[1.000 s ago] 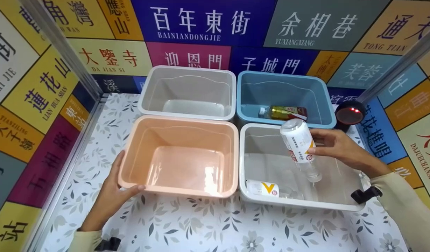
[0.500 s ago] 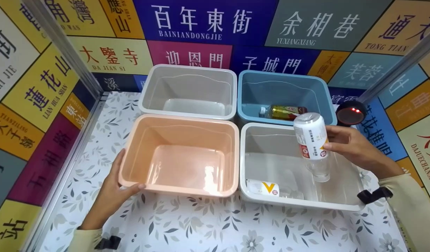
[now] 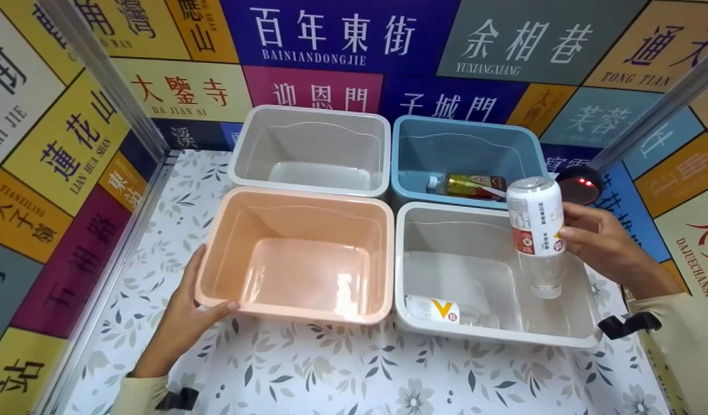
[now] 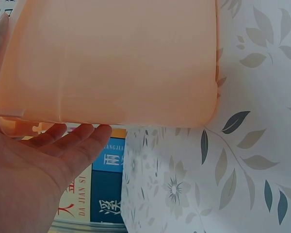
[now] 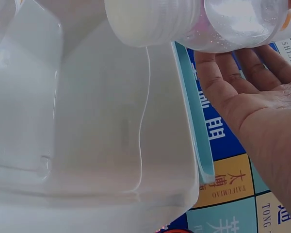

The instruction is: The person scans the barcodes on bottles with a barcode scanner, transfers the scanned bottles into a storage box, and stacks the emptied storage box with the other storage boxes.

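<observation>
In the head view my right hand [image 3: 613,245] holds a clear plastic bottle [image 3: 535,225] with a white label, base up and cap down, over the right part of the front-right off-white bin [image 3: 503,335]. Its white cap [image 5: 145,22] shows above that bin in the right wrist view. A similar bottle [image 3: 431,310], with a yellow V on its label, lies along the bin's front wall. My left hand [image 3: 178,314] grips the near left corner of the peach bin [image 3: 296,316], thumb on the front rim and fingers [image 4: 82,141] along the outer side.
Behind stand a grey bin [image 3: 316,144] and a blue bin [image 3: 469,122]; a bottle of yellow-green drink [image 3: 469,185] lies in the blue one. A round black device [image 3: 578,185] with red lights is beside the blue bin. Printed panels [image 3: 336,34] wall the table on the back and sides.
My right hand has carried the bottle rightward over the off-white bin, and the bottle hangs closer to vertical. The left hand and the bins have stayed put.
</observation>
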`<state>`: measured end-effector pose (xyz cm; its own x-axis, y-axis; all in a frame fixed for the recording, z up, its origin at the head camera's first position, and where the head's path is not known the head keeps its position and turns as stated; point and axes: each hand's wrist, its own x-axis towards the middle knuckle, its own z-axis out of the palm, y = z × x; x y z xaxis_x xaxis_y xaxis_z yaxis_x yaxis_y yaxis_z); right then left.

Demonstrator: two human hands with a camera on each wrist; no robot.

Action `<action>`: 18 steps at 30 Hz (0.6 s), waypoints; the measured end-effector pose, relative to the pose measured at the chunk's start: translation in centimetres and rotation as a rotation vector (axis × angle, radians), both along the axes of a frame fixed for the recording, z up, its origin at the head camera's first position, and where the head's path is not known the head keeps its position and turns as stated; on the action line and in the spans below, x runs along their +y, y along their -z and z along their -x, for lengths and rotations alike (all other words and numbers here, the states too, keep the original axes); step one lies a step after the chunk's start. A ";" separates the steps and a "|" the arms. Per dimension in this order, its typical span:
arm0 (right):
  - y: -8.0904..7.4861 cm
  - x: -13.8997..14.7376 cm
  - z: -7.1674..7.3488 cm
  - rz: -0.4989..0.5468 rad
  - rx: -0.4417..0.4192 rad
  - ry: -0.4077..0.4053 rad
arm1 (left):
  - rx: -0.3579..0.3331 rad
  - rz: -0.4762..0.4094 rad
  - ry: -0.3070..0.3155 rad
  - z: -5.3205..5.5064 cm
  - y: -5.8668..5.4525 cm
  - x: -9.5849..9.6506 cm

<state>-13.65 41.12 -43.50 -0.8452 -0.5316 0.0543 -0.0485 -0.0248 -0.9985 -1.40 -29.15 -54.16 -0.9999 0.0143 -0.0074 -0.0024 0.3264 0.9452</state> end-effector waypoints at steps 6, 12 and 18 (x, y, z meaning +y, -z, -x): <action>-0.2 0.7 -0.1 0.049 -0.026 0.028 | 0.007 0.003 0.001 0.0 0.1 0.0; -0.3 1.6 -0.3 0.040 -0.019 0.058 | -0.009 0.016 -0.004 -0.1 -0.1 0.0; 0.0 2.7 0.0 0.153 0.014 -0.008 | -0.023 0.031 -0.010 -0.2 -0.1 0.1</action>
